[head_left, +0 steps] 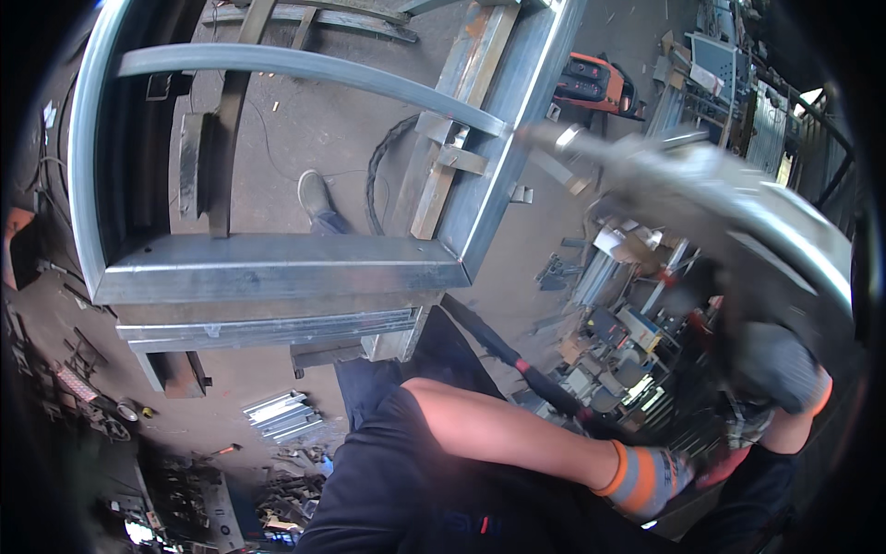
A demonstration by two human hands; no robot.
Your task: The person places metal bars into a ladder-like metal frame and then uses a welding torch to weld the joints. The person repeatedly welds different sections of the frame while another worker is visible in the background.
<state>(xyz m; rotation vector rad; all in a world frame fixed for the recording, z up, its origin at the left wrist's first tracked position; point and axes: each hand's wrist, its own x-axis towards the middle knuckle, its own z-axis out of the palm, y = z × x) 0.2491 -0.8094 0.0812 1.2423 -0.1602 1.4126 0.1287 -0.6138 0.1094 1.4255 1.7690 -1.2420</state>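
Observation:
My right hand [780, 369], in a grey glove with an orange cuff, is closed near the rear of a long grey metal tool [711, 189]. Motion smears the tool, so its kind is unclear; its narrow tip and bright ring point left at the frame. My left hand [653, 480] wears a grey-and-orange glove and lies low on the right, next to something red [722, 468]. Its fingers are mostly hidden. A rectangular frame of shiny steel tube [286, 277] fills the upper left, with a curved-looking crossbar [305, 63] over it.
Steel supports [268, 319] stand under the frame's near side. Behind it on the right sits an orange-and-black machine [595, 85]. A dark hose with a red band [489, 337] runs by my legs. Scrap and boxes [609, 342] clutter the right; metal offcuts [281, 417] lie lower left.

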